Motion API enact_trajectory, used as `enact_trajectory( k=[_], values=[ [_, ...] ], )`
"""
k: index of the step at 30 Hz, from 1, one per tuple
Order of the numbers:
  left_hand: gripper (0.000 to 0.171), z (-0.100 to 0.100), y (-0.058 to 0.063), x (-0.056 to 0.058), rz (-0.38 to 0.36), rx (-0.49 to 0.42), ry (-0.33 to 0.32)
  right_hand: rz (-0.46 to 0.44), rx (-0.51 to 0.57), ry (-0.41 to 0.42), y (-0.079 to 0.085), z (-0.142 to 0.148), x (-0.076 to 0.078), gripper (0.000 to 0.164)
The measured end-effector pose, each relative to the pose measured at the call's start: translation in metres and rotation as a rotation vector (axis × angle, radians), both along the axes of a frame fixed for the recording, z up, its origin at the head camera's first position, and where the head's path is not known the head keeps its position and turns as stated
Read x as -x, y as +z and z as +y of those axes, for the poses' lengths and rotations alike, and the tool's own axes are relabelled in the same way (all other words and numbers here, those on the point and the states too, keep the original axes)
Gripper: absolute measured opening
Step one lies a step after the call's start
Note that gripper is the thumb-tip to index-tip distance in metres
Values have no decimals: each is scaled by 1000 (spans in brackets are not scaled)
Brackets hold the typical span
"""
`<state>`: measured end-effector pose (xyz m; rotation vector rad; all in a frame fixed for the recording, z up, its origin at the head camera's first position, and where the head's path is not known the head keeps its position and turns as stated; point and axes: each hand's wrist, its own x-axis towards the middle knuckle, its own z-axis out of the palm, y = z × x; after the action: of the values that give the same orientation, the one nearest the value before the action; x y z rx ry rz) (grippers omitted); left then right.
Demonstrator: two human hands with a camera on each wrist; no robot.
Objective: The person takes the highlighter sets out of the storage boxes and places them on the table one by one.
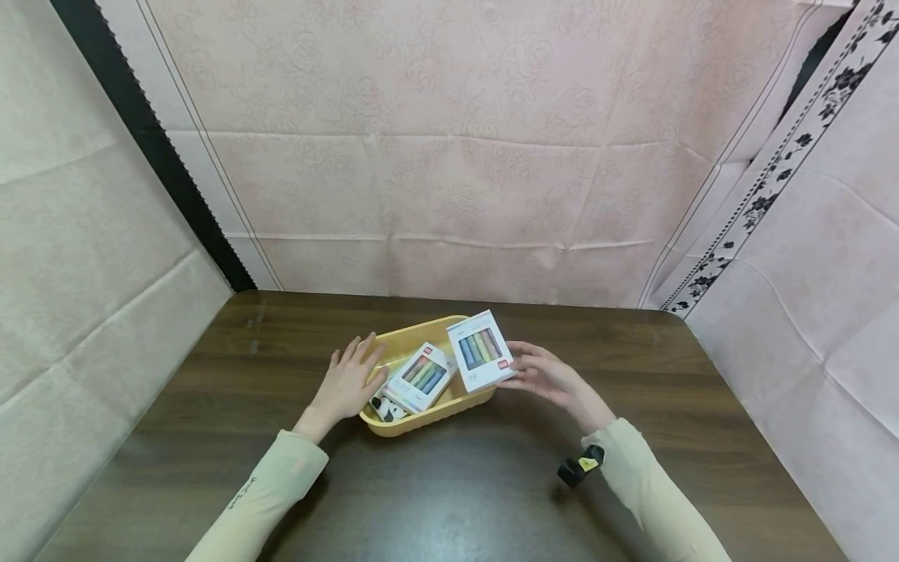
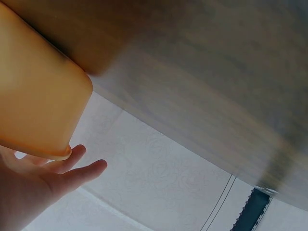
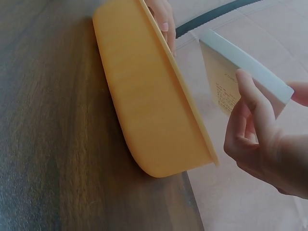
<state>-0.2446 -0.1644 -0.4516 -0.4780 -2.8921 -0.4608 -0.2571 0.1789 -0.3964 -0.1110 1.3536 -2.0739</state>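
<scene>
Your right hand (image 1: 544, 378) pinches a white box (image 1: 481, 351) above the yellow basket (image 1: 438, 414). Your left hand (image 1: 347, 385), spread, lies at its left end.

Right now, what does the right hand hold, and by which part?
In the head view, the right hand pinches the rightmost white box, showing pastel-coloured sticks, by its lower right edge.

Your head view looks forward and down over the table (image 1: 435, 499), while your tilted wrist views face the yellow basket (image 1: 427, 336), common to all three, from low and close.
</scene>
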Motion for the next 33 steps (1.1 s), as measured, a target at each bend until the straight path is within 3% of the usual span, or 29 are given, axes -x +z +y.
enact_trajectory(
  k=[13,20,33],
  values=[
    [51,1,0,0,-5,0,2,26,1,-19,-1,13,0,50],
    [50,1,0,0,2,19,10,9,-46,-48,-1,18,0,58],
    [50,1,-1,1,14,18,8,-11,-21,-73,-3,30,-2,57]
  ],
)
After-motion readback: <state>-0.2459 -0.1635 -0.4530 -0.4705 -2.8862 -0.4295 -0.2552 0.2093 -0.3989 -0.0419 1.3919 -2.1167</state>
